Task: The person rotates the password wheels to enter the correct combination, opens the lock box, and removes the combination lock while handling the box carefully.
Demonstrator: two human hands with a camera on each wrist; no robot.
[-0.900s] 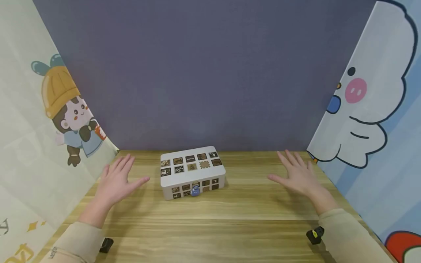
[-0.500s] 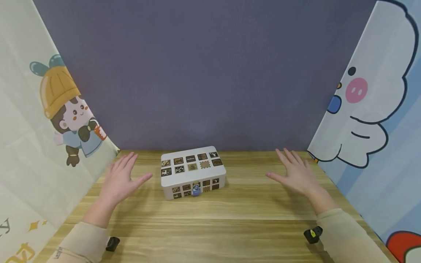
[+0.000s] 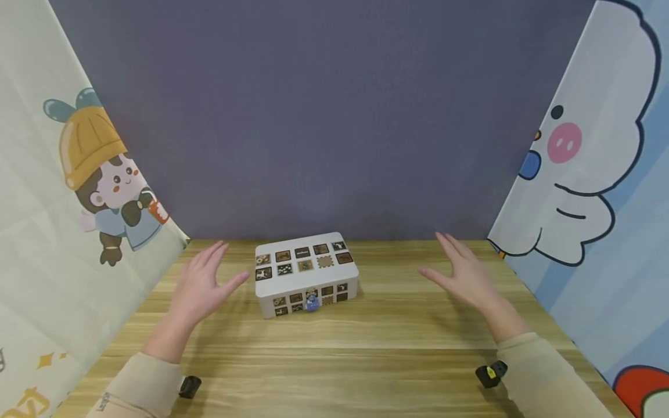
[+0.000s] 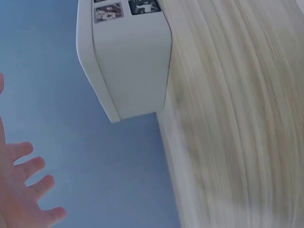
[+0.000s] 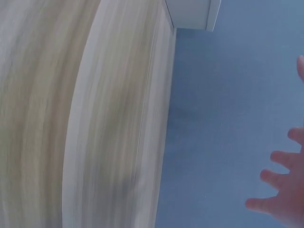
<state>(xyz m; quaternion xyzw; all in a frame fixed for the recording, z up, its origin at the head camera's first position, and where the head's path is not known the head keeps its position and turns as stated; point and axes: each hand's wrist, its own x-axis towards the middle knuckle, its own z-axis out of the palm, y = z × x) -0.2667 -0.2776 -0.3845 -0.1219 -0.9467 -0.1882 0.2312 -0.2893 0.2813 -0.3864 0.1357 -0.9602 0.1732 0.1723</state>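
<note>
One container is here, a white box [image 3: 306, 275] sitting between the person's two hands, much closer to the left hand [image 3: 201, 284] than to the right hand [image 3: 467, 278]. Its lid [image 3: 305, 278] is down, so whatever may be inside is hidden from me. Both hands hold nothing, fingers reaching forward and thumbs spread out toward the box; the left thumb is just beside its near end, the right thumb well apart from it.

Beneath the hands runs a wood-grained table [image 3: 334, 377], and beyond the fingertips a dark backdrop [image 3: 334, 116] rises behind the box. Outside the left hand there's a cartoon figure in a yellow hat [image 3: 115, 186] on a pale panel; outside the right, a white cartoon animal [image 3: 596, 145] with a pink snout. Black devices [image 3: 490, 374] sit at the wrists, by beige sleeves [image 3: 543, 371].

The box has rounded corners and sits slightly askew, with brown and black square pictures across its top and front. A small blue trinket [image 3: 312, 302] at the front covers part of them.
</note>
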